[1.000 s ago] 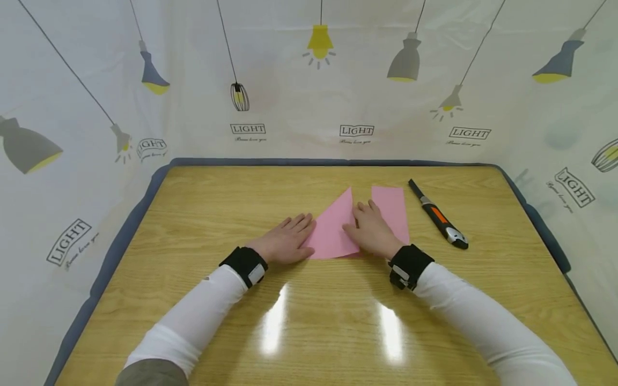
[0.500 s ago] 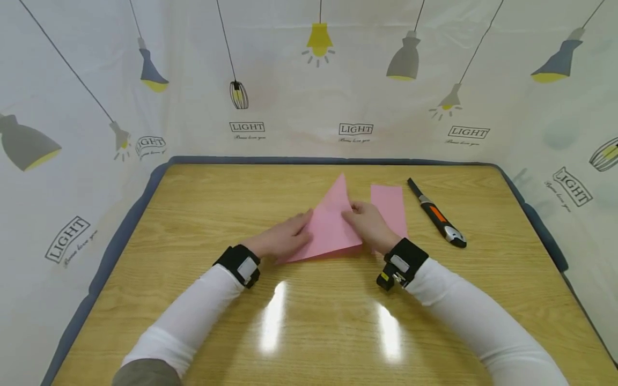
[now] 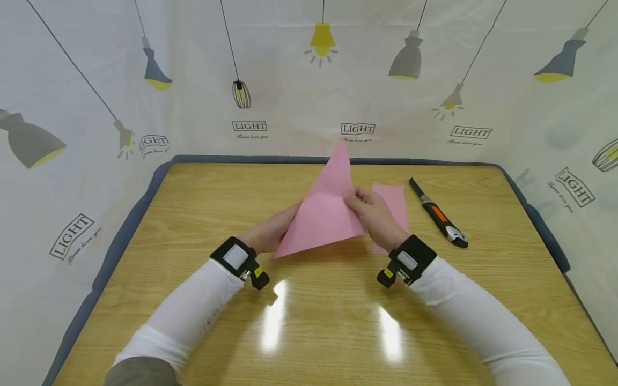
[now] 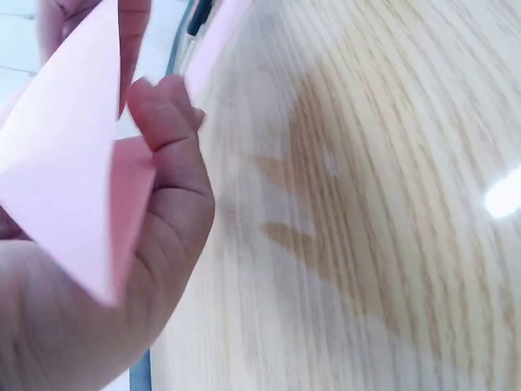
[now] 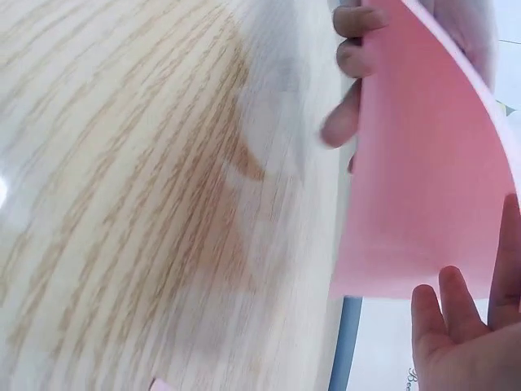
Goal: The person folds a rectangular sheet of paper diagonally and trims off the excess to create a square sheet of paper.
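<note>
A folded triangle of pink paper (image 3: 324,212) is raised above the table, its point tilted up and away. My left hand (image 3: 267,231) holds its left side, with the fingers behind the sheet and mostly hidden in the head view. In the left wrist view the paper (image 4: 69,155) lies across the palm of the left hand (image 4: 175,212), and the fold shows two layers. At the right edge, my right hand (image 3: 379,215) pinches the paper with the thumb in front and the fingers behind. Left-hand fingers (image 5: 356,59) wrap past the paper's edge in the right wrist view.
A pink paper strip (image 3: 392,202) lies flat just behind the right hand. Farther right rests a black and orange utility knife (image 3: 438,214). The wooden table (image 3: 217,187) has a blue-grey edge at the back and sides, against a white printed curtain (image 3: 289,75).
Both hands have gone from pressing the pink paper flat to lifting it off the table. The left hand has slid behind the sheet, and the paper's point has risen. Strip and knife stayed put.
</note>
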A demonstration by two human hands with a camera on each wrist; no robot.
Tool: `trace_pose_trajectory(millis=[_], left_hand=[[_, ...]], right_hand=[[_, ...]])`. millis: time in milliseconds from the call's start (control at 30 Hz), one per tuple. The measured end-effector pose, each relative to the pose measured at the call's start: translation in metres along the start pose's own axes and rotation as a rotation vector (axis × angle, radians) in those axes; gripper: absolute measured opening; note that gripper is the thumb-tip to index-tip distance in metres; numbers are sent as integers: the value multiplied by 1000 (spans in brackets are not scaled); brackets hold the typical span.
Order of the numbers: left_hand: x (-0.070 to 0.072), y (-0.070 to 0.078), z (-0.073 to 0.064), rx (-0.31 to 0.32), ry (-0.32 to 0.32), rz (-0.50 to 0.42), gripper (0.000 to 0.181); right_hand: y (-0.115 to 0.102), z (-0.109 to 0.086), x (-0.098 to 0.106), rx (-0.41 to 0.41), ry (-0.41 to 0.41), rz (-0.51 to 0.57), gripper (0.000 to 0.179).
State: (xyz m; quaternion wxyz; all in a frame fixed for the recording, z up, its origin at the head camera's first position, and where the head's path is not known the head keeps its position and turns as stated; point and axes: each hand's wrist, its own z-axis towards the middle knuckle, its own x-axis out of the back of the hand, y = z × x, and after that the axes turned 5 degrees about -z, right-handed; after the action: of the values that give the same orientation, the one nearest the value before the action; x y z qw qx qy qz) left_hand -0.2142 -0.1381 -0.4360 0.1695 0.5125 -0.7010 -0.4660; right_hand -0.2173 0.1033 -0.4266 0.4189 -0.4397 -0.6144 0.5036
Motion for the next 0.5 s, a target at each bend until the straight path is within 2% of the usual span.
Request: trace_pose_trajectory(millis=[133, 233, 433, 500], left_hand=[[-2, 2, 0, 14, 63, -1, 47], [2, 2, 3, -22, 134, -24, 39], [17, 5, 5, -116, 316, -98, 41], [21, 6, 4, -148, 352, -121, 38]], right_hand=[[1, 0, 4, 23, 38, -50, 36], [4, 1, 8, 16, 65, -76, 34], [11, 1, 18, -1, 87, -147, 35], [13, 0, 20, -9, 98, -171, 39]])
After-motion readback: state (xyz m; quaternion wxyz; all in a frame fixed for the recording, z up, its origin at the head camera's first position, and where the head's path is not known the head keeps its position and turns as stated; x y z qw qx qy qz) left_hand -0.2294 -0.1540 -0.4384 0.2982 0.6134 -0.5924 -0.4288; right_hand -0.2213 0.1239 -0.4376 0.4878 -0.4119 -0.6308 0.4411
